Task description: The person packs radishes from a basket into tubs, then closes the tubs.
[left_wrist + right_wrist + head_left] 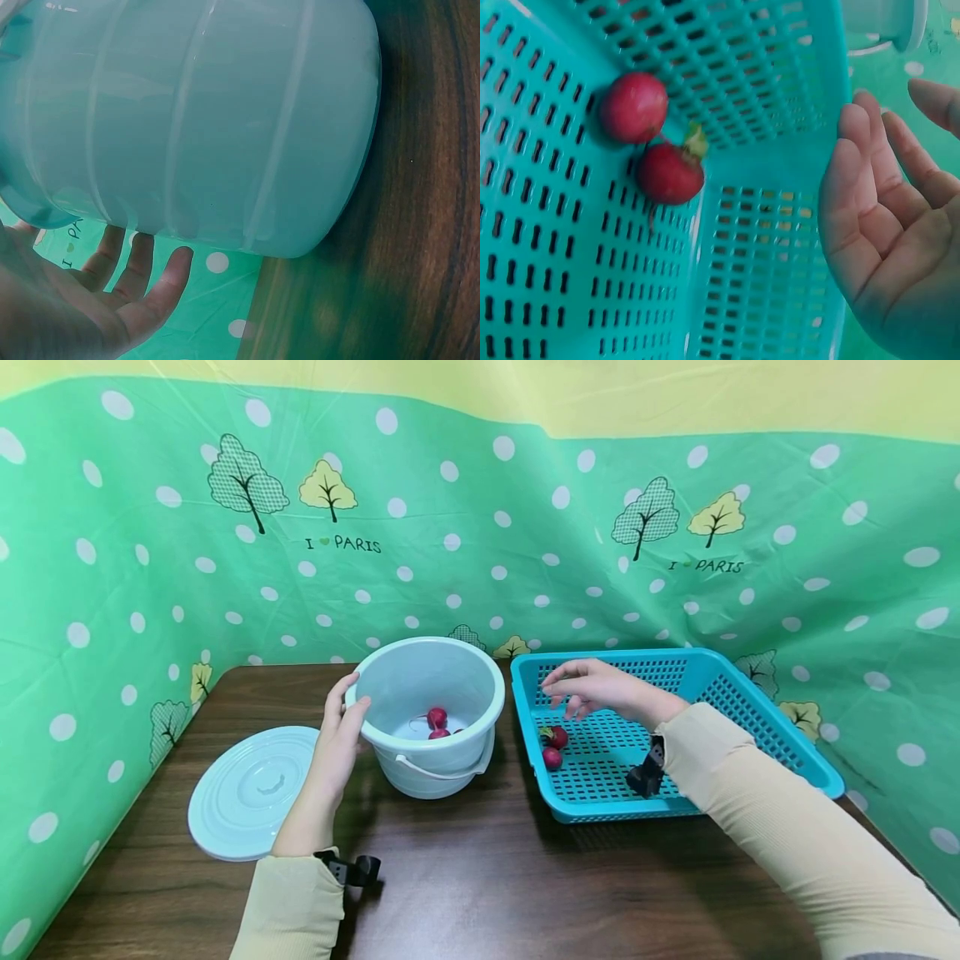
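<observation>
A light blue bucket [427, 768] stands upright, its handle hanging at the front. Inside lie red radishes [437, 718], some partly hidden by the near rim. My left hand [341, 739] touches the bucket's left side near the rim; in the left wrist view its fingers [161, 289] lie extended along the outer wall. Over the left part of a blue plastic basket [607, 806], my right hand [600, 687] hovers with nothing in it, fingers loosely bent. Below it, two radishes lie by the basket's left wall, one [558, 737] with a green leaf stub, the other [552, 758] bare.
A round light blue lid [240, 802] lies on the dark wooden table [480, 877], left of the bucket. Behind and beside the table hangs a green dotted cloth [465, 527]. The basket stands close to the bucket's right.
</observation>
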{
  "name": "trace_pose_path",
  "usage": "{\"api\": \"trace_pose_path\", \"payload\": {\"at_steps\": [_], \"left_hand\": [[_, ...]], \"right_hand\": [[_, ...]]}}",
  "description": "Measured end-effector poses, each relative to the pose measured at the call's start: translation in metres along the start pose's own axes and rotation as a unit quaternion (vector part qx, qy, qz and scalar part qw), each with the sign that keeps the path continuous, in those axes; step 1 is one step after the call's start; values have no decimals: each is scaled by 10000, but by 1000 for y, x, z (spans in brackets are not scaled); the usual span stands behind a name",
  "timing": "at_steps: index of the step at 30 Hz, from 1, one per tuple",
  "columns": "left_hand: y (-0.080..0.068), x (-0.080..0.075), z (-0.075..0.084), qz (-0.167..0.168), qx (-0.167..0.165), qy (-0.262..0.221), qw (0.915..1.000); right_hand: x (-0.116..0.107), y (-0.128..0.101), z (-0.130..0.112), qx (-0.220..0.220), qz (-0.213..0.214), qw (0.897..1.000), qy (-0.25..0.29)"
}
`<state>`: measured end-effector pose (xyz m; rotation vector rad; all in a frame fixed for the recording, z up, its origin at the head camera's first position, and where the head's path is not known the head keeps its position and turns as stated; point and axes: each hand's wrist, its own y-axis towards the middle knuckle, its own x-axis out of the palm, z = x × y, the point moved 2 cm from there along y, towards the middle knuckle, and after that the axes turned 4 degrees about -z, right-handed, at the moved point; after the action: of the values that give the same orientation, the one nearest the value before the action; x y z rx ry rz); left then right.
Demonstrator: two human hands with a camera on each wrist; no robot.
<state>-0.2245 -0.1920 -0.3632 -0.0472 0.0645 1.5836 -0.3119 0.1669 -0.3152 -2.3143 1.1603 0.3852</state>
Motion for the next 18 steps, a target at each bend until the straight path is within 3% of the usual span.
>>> {"api": "trace_pose_path", "payload": {"at_steps": [18], "left_hand": [[1, 0, -1, 15, -49, 1, 10000]], "right_hand": [[-9, 12, 38, 463, -282, 9984, -149]]}}
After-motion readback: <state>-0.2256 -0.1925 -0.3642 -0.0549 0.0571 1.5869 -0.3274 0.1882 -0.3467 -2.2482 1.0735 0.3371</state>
